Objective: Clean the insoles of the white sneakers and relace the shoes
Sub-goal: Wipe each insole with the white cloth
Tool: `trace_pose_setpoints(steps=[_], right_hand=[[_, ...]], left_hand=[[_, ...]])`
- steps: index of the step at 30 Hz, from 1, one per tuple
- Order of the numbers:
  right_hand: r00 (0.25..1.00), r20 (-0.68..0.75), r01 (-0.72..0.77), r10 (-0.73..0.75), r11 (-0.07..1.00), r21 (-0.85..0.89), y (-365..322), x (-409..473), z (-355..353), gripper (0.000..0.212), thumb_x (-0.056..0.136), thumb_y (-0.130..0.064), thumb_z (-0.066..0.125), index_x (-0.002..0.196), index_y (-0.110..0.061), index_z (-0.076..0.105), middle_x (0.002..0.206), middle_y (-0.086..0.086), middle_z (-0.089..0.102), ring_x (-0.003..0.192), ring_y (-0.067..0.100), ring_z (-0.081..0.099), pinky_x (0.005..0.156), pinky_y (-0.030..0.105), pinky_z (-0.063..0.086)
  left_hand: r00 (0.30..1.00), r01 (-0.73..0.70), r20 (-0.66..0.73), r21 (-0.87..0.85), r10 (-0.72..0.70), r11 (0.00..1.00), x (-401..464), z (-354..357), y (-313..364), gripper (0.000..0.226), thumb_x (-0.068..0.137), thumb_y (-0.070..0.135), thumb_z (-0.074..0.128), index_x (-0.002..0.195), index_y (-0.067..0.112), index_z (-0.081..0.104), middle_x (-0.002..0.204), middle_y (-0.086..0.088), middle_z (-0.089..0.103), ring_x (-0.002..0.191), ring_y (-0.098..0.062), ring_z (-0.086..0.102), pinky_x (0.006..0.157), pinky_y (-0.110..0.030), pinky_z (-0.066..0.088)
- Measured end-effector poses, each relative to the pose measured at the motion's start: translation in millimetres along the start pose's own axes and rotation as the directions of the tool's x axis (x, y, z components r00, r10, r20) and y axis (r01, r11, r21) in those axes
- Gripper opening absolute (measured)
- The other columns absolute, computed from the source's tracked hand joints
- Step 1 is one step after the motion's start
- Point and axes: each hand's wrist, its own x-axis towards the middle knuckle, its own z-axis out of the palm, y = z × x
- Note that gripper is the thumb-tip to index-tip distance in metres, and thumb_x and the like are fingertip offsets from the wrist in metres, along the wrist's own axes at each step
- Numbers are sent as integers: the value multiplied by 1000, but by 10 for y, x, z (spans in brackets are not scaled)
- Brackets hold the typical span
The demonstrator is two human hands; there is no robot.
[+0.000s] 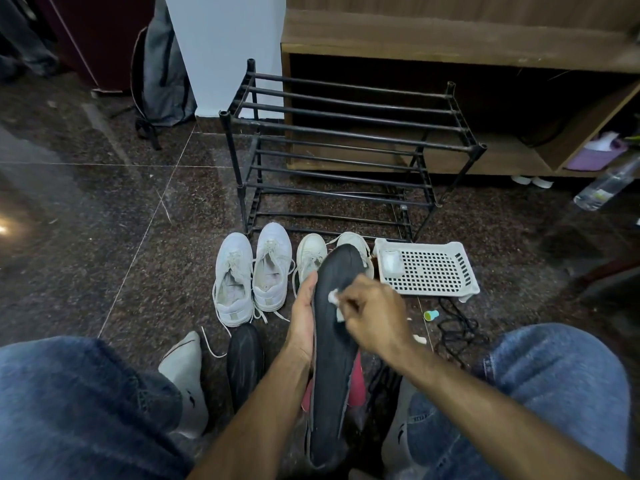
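Two pairs of white lace-up sneakers stand side by side on the dark speckled stone floor [104,209], toes toward a black metal-bar shoe rack [343,147]: the larger pair [252,271] on the left, the smaller pair [313,252] to its right, partly hidden behind the raised insole. The person sits with blue-jeaned knees spread, grey-socked feet on the floor. Their left hand [303,323] cradles a long dark grey foam insole [334,341] along its left edge, palm up, fingers curled behind it and thumb lying along the rim. Their right hand [375,317] reaches across from the other side, fingers bunched and pinching a small white wipe [334,296] pressed against the insole's upper surface. Below the insole something red [358,379] shows. A second dark insole [245,362] lies flat on the floor just beside the left sock. To the right of the sneakers sits a white perforated plastic basket [433,271], and near it a black cord [457,327] and a small teal cap [431,315].
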Motion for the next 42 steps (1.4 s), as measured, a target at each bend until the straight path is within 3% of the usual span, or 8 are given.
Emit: trace_pose_setpoints(steps=[4, 10, 16, 24, 29, 36, 39, 42], right_hand=[[989, 129, 91, -77, 990, -107, -108, -138, 8, 17, 86, -20, 57, 92, -21, 74, 87, -2, 61, 73, 32, 64, 66, 40, 53], [959, -50, -282, 278, 943, -177, -51, 472, -137, 17, 88, -25, 57, 93, -23, 73, 101, 4, 70, 92, 33, 64, 79, 37, 52], [957, 104, -245, 271, 946, -211, -245, -13, 36, 20, 86, -24, 54, 93, -22, 73, 100, 5, 69, 94, 33, 63, 79, 36, 49], [930, -5, -363, 368, 914, -180, -8, 388, -148, 18, 83, -24, 60, 93, -22, 75, 98, 8, 71, 93, 34, 63, 78, 34, 51], [955, 258, -52, 147, 938, -343, -85, 34, -81, 17, 86, -25, 58, 96, -24, 71, 104, 2, 68, 95, 28, 64, 75, 30, 46], [976, 214, 68, 48, 861, -504, 40, 361, -282, 23, 91, -26, 50, 104, -20, 69, 111, 4, 63, 95, 34, 63, 75, 36, 47], [893, 435, 344, -118, 801, -489, -11, 192, -256, 25, 90, -20, 50, 107, -22, 68, 107, 2, 58, 85, 34, 64, 66, 36, 42], [702, 678, 607, -219, 680, -410, -58, -66, -162, 15, 75, -17, 65, 90, -14, 68, 97, 4, 58, 62, 31, 62, 45, 31, 31]], left_hand=[[1000, -9, -12, -41, 8, 999, -22, -20, 11, 54, 96, 42, 42, 88, 2, 77, 89, -15, 73, 76, -23, 71, 74, -31, 58], [999, 24, -30, 7, -24, 1000, -56, 110, -17, 42, 82, 42, 58, 92, 4, 72, 88, -13, 63, 79, -23, 59, 74, -32, 45], [997, -20, -70, 9, 20, 1000, -19, 50, 69, 48, 92, 47, 50, 108, 6, 70, 96, -14, 72, 82, -25, 68, 84, -36, 51], [995, 0, -101, 164, 17, 986, -115, 126, -107, 42, 82, 47, 57, 85, 9, 76, 77, -10, 66, 68, -21, 60, 62, -29, 48], [996, 9, -86, 192, 8, 981, -71, 104, 1, 47, 93, 47, 48, 100, 7, 73, 79, -10, 72, 64, -20, 65, 57, -24, 53], [989, 1, -146, 248, 36, 969, -79, 164, -11, 43, 84, 48, 60, 90, 10, 78, 89, -14, 69, 74, -23, 63, 70, -33, 50], [993, 26, -120, 240, 3, 970, -52, 198, 38, 46, 90, 48, 53, 84, 11, 79, 83, -11, 72, 68, -21, 66, 66, -30, 51], [988, 55, -154, 248, -16, 967, -54, 179, 86, 50, 87, 53, 57, 96, 8, 77, 91, -14, 73, 71, -26, 67, 67, -31, 54]])
